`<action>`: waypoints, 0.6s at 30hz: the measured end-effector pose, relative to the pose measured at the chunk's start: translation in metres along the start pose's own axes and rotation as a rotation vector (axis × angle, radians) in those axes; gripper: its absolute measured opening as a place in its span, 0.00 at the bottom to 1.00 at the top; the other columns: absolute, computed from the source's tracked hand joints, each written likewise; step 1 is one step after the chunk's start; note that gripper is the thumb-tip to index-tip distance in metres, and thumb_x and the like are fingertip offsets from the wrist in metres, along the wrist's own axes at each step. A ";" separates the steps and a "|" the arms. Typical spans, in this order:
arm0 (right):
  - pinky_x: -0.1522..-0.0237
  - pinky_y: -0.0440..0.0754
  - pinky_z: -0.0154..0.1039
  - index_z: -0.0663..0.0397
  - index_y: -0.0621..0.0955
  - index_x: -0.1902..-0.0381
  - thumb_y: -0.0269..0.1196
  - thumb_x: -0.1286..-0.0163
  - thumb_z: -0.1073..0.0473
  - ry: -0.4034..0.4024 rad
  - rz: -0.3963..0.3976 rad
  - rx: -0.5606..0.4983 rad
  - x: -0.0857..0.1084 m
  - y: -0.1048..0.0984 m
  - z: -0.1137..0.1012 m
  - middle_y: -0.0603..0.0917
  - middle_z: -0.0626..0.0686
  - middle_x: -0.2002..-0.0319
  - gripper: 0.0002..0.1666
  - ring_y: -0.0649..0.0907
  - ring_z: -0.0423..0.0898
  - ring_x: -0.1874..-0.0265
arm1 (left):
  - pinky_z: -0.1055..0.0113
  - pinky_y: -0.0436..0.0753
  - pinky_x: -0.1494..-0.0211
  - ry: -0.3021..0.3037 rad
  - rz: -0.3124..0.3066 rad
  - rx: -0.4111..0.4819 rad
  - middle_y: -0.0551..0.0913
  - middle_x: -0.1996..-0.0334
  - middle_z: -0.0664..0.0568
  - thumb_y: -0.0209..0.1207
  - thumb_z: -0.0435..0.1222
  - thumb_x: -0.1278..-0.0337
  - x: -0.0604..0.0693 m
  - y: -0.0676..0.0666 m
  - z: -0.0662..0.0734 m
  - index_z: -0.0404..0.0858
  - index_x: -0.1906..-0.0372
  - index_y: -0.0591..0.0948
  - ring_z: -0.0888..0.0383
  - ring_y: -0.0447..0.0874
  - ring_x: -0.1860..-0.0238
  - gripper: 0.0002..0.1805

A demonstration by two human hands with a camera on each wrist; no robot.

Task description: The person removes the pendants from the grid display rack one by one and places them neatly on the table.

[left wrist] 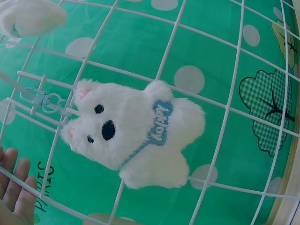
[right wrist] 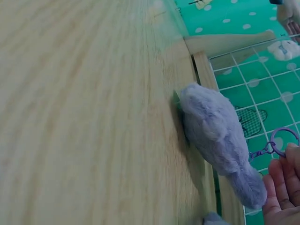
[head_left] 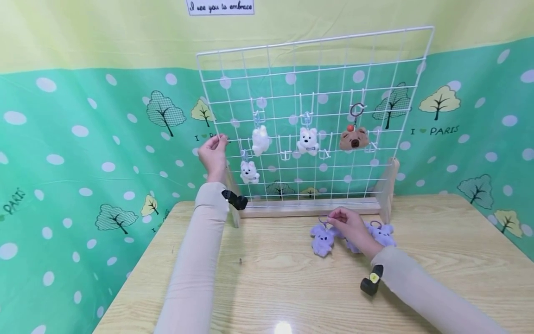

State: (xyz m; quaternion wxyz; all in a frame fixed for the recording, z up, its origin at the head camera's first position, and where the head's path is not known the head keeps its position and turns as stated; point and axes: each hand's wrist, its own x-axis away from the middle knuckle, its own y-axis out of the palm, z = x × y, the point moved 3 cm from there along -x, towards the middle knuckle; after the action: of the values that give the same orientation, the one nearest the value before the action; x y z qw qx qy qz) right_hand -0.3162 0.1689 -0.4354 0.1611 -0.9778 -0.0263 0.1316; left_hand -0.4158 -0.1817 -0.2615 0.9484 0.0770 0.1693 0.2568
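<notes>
A purple metal ring (right wrist: 283, 133) on a lilac plush keychain (head_left: 323, 241) is pinched between the thumb and fingers of the right hand (head_left: 348, 227). The plush is positioned low at the front of the pale wooden base (head_left: 308, 208), over the light wood-grain table (head_left: 271, 283); whether its weight is borne by the table cannot be told. Two more lilac plush keychains are seen beside the right hand: one is partly hidden by it, and the other (head_left: 383, 235) is placed to its right.

The left edge of the white wire grid (head_left: 294, 43) is gripped by the fingertips of the left hand (head_left: 214, 153). Nearest to that hand, a fluffy white plush bear with a blue strap and pouch (head_left: 249, 172) is hung from the grid by a pale blue clasp. Two further white plush bears are hung higher up, and a brown plush bear head (head_left: 354, 139) is suspended to their right by a dark ring. Behind the grid, a green and yellow curtain (head_left: 83, 176) is printed with pale dots and trees.
</notes>
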 end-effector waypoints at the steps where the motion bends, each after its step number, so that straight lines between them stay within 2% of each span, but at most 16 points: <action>1: 0.68 0.79 0.27 0.69 0.77 0.63 0.63 0.36 0.66 -0.001 -0.004 0.005 -0.002 0.001 0.001 0.81 0.57 0.68 0.08 0.78 0.38 0.70 | 0.76 0.81 0.51 0.002 0.000 0.000 0.86 0.60 0.49 0.64 0.38 0.44 0.000 0.000 0.000 0.36 0.55 0.84 0.60 0.84 0.58 0.13; 8: 0.72 0.77 0.29 0.67 0.77 0.63 0.63 0.35 0.65 0.069 -0.021 0.031 -0.013 0.013 0.006 0.81 0.55 0.69 0.08 0.77 0.42 0.71 | 0.75 0.82 0.51 0.012 -0.001 0.017 0.86 0.59 0.48 0.63 0.37 0.43 0.000 0.000 0.000 0.35 0.55 0.83 0.59 0.84 0.58 0.13; 18: 0.72 0.77 0.29 0.64 0.80 0.65 0.63 0.39 0.70 0.147 0.011 0.056 -0.015 0.022 0.014 0.82 0.53 0.71 0.04 0.77 0.42 0.72 | 0.76 0.82 0.51 0.029 -0.003 0.028 0.86 0.59 0.47 0.64 0.36 0.44 0.000 0.001 -0.001 0.34 0.55 0.83 0.59 0.85 0.58 0.13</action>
State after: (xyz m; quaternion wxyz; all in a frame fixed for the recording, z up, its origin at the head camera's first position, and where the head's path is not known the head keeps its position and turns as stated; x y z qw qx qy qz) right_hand -0.3341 0.1514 -0.4516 0.1893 -0.9800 -0.0051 0.0609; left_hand -0.4168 -0.1812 -0.2622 0.9451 0.0861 0.1866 0.2539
